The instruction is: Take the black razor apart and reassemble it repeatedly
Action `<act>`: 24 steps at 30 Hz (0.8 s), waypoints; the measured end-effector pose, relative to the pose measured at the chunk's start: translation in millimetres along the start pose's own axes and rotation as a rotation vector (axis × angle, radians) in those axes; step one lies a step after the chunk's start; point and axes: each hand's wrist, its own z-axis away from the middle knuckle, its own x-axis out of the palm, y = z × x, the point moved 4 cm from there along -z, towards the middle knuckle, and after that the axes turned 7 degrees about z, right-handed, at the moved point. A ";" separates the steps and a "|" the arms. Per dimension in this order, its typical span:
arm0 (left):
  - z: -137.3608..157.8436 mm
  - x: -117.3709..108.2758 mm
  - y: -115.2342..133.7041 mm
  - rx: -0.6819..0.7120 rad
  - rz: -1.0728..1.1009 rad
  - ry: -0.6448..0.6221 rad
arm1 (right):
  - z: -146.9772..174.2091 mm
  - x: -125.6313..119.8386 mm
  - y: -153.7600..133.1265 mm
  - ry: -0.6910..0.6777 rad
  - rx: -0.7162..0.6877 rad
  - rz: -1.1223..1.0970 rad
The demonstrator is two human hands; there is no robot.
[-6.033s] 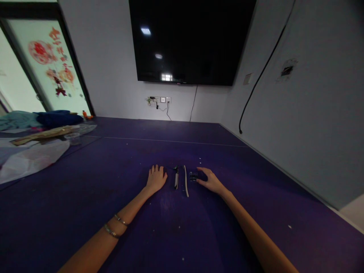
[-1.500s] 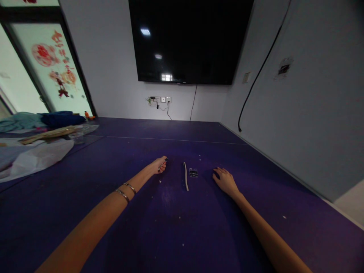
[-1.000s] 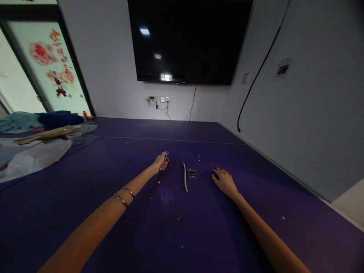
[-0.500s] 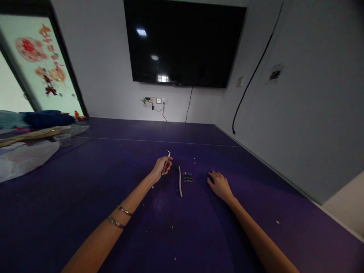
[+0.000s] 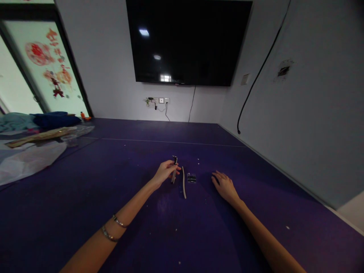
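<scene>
My left hand (image 5: 165, 171) is closed around a slim dark-and-silver tool (image 5: 174, 171), held upright with its small hooked end at the top. Its exact kind is too small to make out. Just right of that hand, a short pale length of cable (image 5: 184, 185) lies on the purple surface (image 5: 159, 242). Beside the cable is a small clear case (image 5: 191, 178) with dark pieces in it. My right hand (image 5: 224, 185) rests palm down to the right of the case, fingers stretched out and apart, holding nothing.
Clear plastic sheeting (image 5: 34, 163), a wooden strip (image 5: 42, 137) and folded blue cloth (image 5: 57, 119) lie at the far left. A large television (image 5: 187, 41) hangs on the wall ahead. A black cable (image 5: 260, 68) dangles along the right wall. Small white scraps dot the surface.
My left hand has moved slightly right, closer to the pale cable, and turned the tool more upright. My right hand stays resting in place. The view has shifted slightly.
</scene>
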 end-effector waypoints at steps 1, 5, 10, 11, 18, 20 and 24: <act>0.3 -1.7 1.2 0.006 -0.014 0.001 | 0.1 -5.8 -1.0 0.037 0.005 -0.007; -1.8 -6.8 4.3 0.035 -0.031 -0.003 | 3.7 -40.6 -22.1 0.155 -0.021 -0.040; -1.7 -7.7 10.6 0.060 -0.038 0.011 | 16.4 -62.6 -81.4 -0.084 -0.076 -0.066; -1.0 -7.3 12.4 0.064 -0.037 0.012 | 19.2 -63.1 -94.5 -0.125 -0.110 -0.063; 1.5 -2.6 19.6 0.087 -0.003 -0.010 | 24.8 -50.4 -147.1 -0.244 -0.163 0.021; 1.0 -1.6 19.3 0.090 0.021 -0.021 | 25.5 -43.7 -152.3 -0.267 -0.155 0.052; 0.4 0.4 18.2 0.098 0.049 -0.044 | 29.1 -32.6 -158.3 -0.252 -0.165 0.083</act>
